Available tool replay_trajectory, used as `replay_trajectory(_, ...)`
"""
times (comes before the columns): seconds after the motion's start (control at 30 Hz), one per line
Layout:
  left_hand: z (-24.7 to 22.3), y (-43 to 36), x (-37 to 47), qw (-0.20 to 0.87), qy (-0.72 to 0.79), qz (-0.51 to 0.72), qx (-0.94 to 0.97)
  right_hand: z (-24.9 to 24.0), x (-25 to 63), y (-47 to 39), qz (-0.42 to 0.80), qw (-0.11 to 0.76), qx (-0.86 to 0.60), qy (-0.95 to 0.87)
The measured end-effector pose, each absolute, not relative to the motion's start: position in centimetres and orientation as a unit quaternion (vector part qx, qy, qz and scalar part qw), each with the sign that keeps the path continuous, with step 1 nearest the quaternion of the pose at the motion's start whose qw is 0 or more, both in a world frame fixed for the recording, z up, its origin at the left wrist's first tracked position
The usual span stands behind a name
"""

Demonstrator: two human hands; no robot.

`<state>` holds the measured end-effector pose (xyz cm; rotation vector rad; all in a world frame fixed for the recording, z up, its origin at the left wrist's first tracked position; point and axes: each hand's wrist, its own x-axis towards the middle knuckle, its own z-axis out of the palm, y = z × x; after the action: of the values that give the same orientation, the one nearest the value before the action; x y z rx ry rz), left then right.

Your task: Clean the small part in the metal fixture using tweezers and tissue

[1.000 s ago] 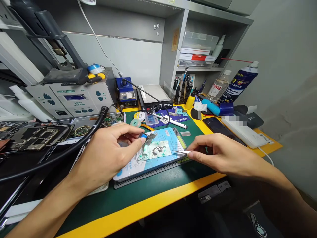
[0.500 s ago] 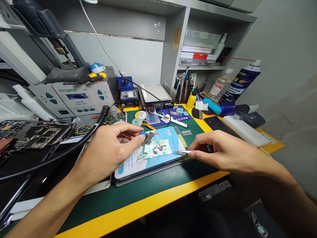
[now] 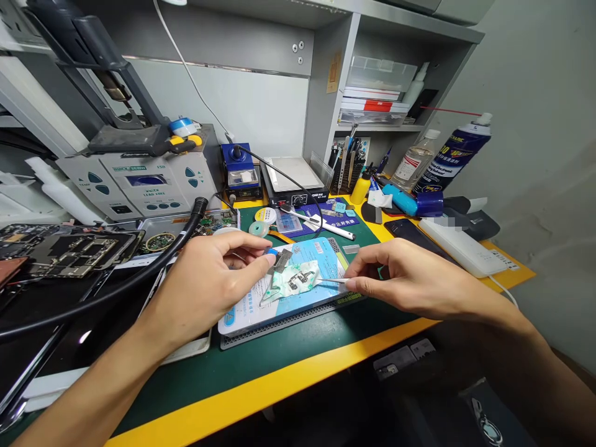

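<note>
My left hand [image 3: 223, 267] is closed, with thumb and fingers pinching a small dark grey flat piece with a blue end [image 3: 282, 259]; its exact kind I cannot make out. Between thumb and finger of my right hand [image 3: 395, 273] is a pair of tweezers [image 3: 335, 280], pointing left. Its tips meet the right edge of a crumpled white tissue with green stains [image 3: 277, 287]. On the tissue lies a small dark circuit board piece [image 3: 300, 279]. Beneath is a flat blue and white box [image 3: 254, 316], resting on a grey perforated plate [image 3: 279, 335].
A hot-air station [image 3: 149, 180] stands at the left, its thick black hose [image 3: 139, 276] crossing beside my left arm. Opened devices [image 3: 69, 254] lie below it. Behind the box are a white brush [image 3: 326, 223] and a heating plate [image 3: 295, 177]. Bottles and a spray can [image 3: 451, 158] stand right.
My right hand has moved slightly left and up, bringing the tweezer tips to the tissue's edge. The left hand keeps its pinch, almost unmoved.
</note>
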<state>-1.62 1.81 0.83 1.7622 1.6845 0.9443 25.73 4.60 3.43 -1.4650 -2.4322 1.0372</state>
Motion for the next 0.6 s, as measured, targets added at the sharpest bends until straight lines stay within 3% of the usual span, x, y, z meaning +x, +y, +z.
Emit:
replay_trajectory(0.3,0.99,2.01,-2.13,0.246,0.646,0.356,0.628,3.43,25.93,4.49,0.324,0.042,-0.482,-0.813)
replay_trajectory(0.6,1.06,2.14,-2.67,0.357,0.650,0.378,0.554,3.25,26.01,4.66,0.300,0.036,-0.480,-0.823)
